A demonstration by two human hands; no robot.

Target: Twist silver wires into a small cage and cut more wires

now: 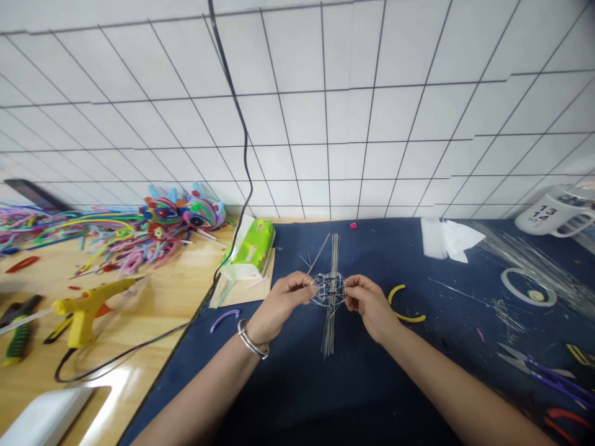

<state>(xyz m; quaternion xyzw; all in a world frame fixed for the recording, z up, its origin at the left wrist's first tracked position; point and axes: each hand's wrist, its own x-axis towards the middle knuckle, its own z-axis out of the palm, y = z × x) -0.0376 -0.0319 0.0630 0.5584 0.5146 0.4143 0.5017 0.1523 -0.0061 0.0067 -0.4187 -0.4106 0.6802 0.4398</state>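
A small round frame of thin silver wire (328, 289) is held between both hands above a dark blue mat (362, 384). My left hand (281, 305), with a silver bangle on its wrist, pinches the frame's left side. The frame's right side is pinched by my right hand (367, 303). A bundle of straight thin wires (331, 322) lies on the mat right under the frame, running away from me. A curved yellow strip (403, 310) lies just right of my right hand.
A yellow glue gun (86, 306) with a black cord lies on the wooden table at left, behind it a heap of coloured pipe cleaners (93, 232). A green tissue pack (251, 248), a white mug (553, 217), tape rolls (527, 288), loose wires and purple scissors (543, 368) sit around the mat.
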